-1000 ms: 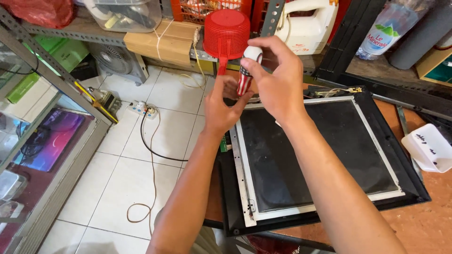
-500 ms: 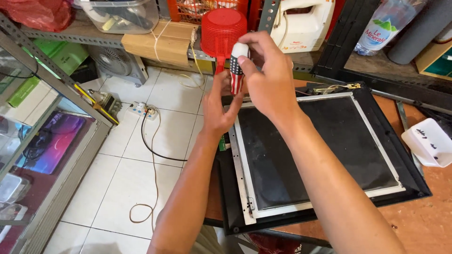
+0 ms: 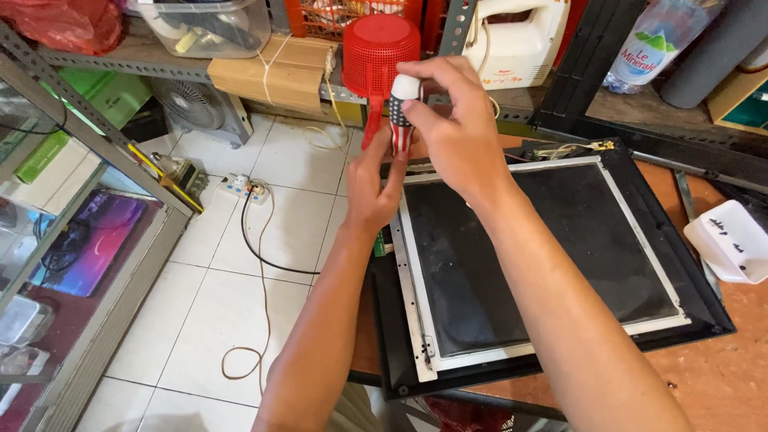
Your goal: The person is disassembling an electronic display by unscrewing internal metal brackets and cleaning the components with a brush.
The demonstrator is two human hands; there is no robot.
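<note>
Right hand [image 3: 458,132] is up at twelve o'clock over the top-left corner of the monitor panel [image 3: 544,256], fingers curled tight round the handle of a screwdriver [image 3: 402,112], the white cap poking out above the fingertips and the striped red, white and blue grip showing below. The tool stands nearly upright, its tip hidden behind the hands, down at the panel's corner. Left hand [image 3: 374,186] comes in from seven o'clock, palm half open, fingers pressed against the lower part of the screwdriver; whether it truly grips the shaft cannot be told from here. The panel lies flat on the reddish table [image 3: 720,376], dark screen face up in a silver metal frame, set in a black housing. Behind the hands, at eleven o'clock, a red basket [image 3: 381,48] sits upside down on its handle by the shelf. At three o'clock, a white plastic tray [image 3: 732,240] rests just beside the housing. Down at nine o'clock, a power strip [image 3: 240,188] and its black cable lie on the tiled floor.
</note>
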